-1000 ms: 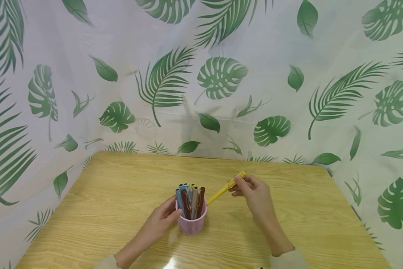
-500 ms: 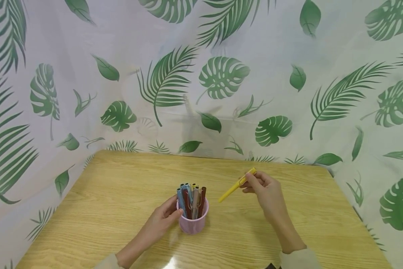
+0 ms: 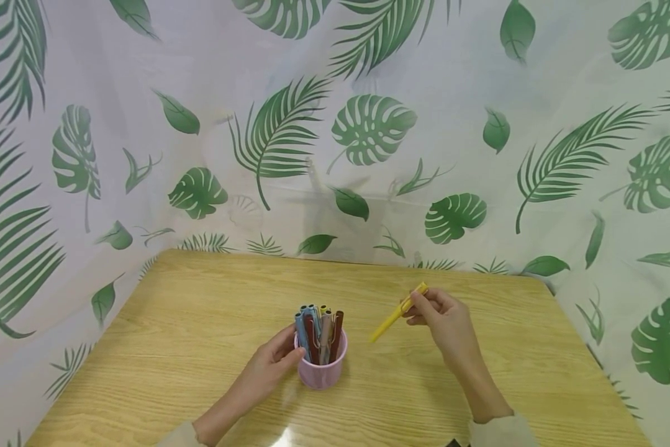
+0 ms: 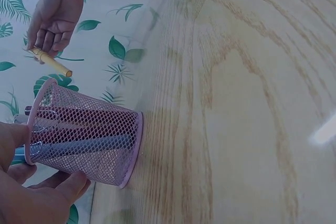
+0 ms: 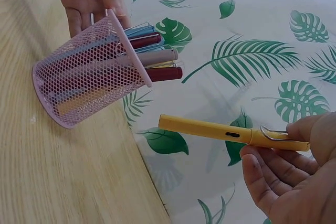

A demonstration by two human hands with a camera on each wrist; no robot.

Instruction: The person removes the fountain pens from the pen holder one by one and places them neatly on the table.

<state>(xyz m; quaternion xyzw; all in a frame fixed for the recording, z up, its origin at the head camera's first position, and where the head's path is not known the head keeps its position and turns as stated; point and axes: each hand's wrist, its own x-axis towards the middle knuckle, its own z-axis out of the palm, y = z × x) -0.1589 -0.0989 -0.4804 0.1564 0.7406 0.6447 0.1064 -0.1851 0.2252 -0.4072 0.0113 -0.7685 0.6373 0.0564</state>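
Note:
A pink mesh pen holder (image 3: 320, 375) stands upright on the table, packed with several capped pens in blue, dark red, grey and yellow. My left hand (image 3: 264, 365) grips the holder by its left side, thumb at the rim and fingers round the wall, as the left wrist view also shows. To the right of the holder, my right hand (image 3: 445, 320) pinches a yellow pen (image 3: 393, 321) near its clip end. The pen is tilted, its other end pointing down toward the holder and apart from it. In the right wrist view the pen's metal clip (image 5: 275, 134) lies by the thumb.
The wooden table (image 3: 200, 310) reaches back to a white curtain (image 3: 390, 205) printed with green leaves, which also hangs along both sides. A bright light reflection lies on the table near its front edge.
My right hand has moved to the right with the yellow pen, away from the pen holder, then dipped slightly. The left hand has stayed on the holder.

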